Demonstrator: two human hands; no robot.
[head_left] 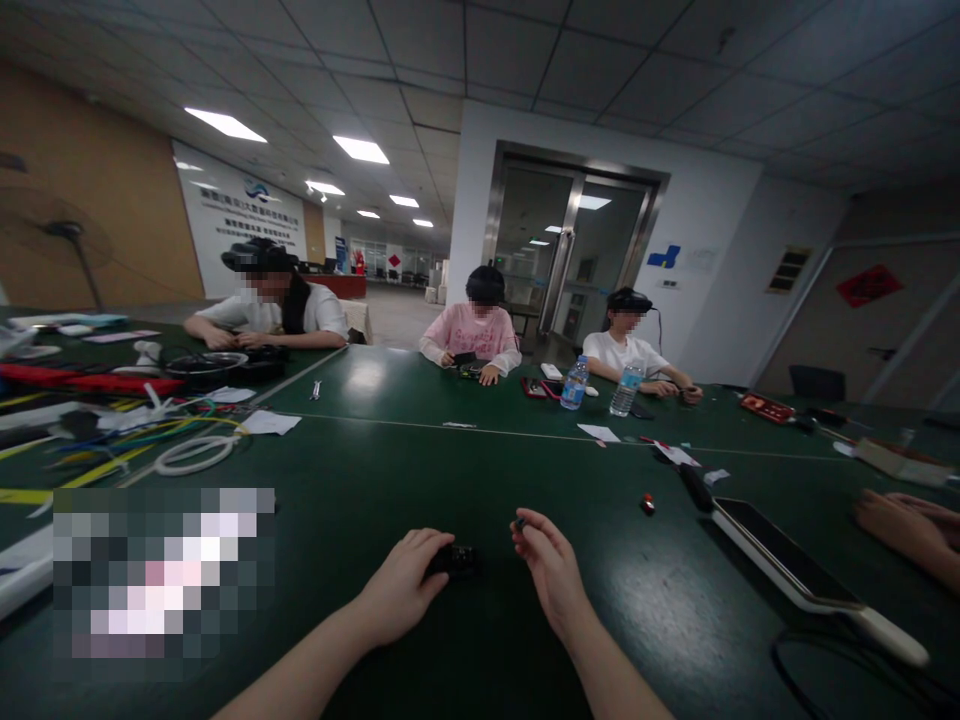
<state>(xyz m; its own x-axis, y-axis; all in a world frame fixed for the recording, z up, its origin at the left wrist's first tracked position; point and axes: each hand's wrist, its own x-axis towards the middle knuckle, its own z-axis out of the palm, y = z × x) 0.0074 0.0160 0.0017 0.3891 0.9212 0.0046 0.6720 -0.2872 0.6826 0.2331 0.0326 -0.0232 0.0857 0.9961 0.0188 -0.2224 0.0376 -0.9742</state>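
My left hand (405, 583) is closed around the left end of a small black block-shaped device (463, 560) on the dark green table (360, 480). Pale marks show on the device's top, but its kind is too dark to make out. To the right, apart from it, my right hand (549, 568) is raised a little, thumb and fingertips pinched on a tiny dark piece (519, 523). That piece is too small to name.
A white-edged flat device with a dark screen (784, 550) lies at right, near another person's hands (907, 525). A small red-and-black item (648, 504) sits closer. Cables (196, 455) crowd the left. Water bottles (575, 383) and three seated people are across the table.
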